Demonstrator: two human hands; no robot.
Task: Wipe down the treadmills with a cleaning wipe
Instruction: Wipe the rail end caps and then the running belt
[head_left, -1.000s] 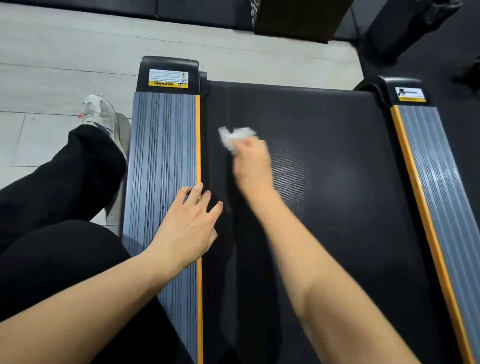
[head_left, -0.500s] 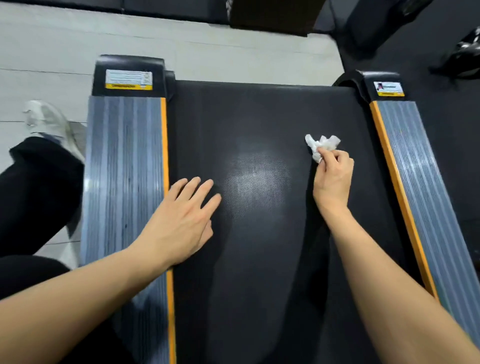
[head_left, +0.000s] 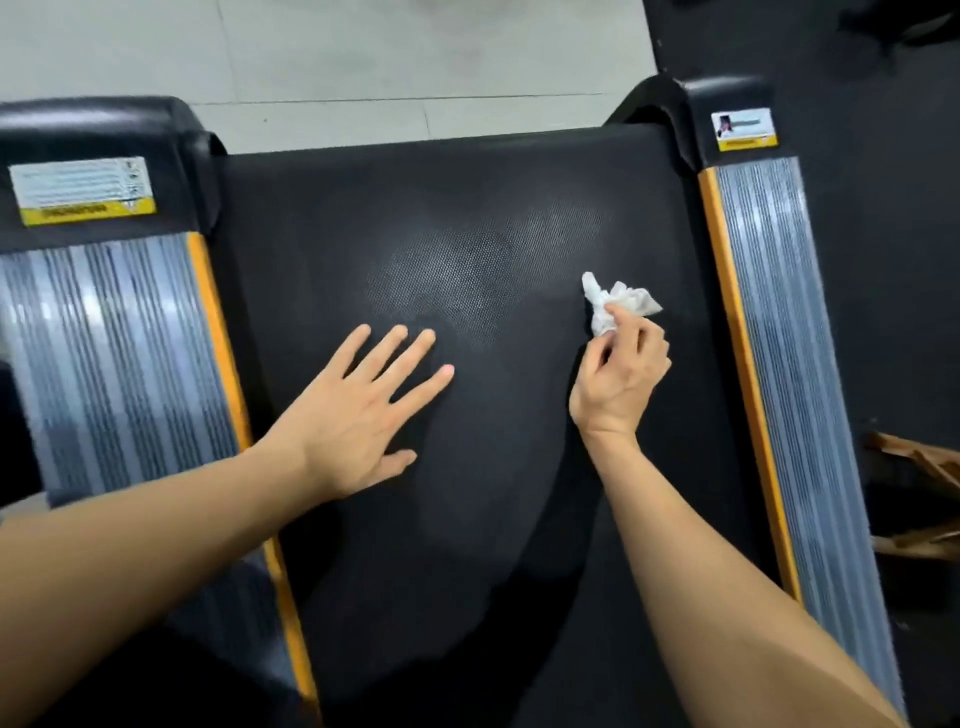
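Observation:
The treadmill's black belt (head_left: 457, 218) fills the middle of the head view, between two grey ribbed side rails with orange edges. My right hand (head_left: 621, 376) pinches a crumpled white wipe (head_left: 615, 304) against the belt near the right rail (head_left: 779, 332). My left hand (head_left: 363, 415) lies flat on the belt with fingers spread, just right of the left rail (head_left: 119, 364). A damp, shinier patch shows on the belt between and beyond the hands.
Black end caps with white and yellow warning labels (head_left: 83, 189) close off both rails at the far end. Pale tiled floor (head_left: 363, 57) lies beyond the treadmill. Dark floor and some wooden pieces (head_left: 914, 467) are to the right.
My right hand swept the wipe from the belt's left side across to its right side. My left hand slid off the left rail onto the belt. The camera moved closer.

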